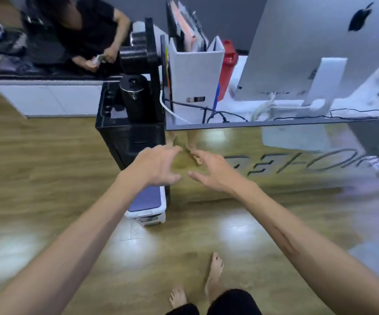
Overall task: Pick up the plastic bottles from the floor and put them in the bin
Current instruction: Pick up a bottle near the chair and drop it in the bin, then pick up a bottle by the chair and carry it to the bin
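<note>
1. Head view: your left hand (159, 165) and right hand (213, 171) are stretched out side by side over the glossy wooden plank floor (47, 178), near the middle of the frame. Both have fingers spread and slightly curled, and both are empty.

2. The task's things are not to be found here. No plastic bottle shows on the floor and no bin can be made out. The picture is blurred, so a small clear bottle could be missed.

3. At 9 o'clock from your left hand stands a tall black cabinet with a dark jug on it (131, 133). At 6 o'clock from that hand lies a white box with a purple lid (146, 206). At 1 o'clock is a glass-edged white desk (274, 123).

4. Risks, as I judge them: reaching while the view is smeared, you could grab at nothing or knock the cabinet. The loose black cables (220, 114) on the desk edge could snag a raised arm. Your bare feet (214, 276) on a shiny floor may slip.

5. Count: two hands, two bare feet, one other person in a black top (88, 28) at 11 o'clock, one silver monitor back (309, 42), one red container (228, 62), zero bottles seen.
</note>
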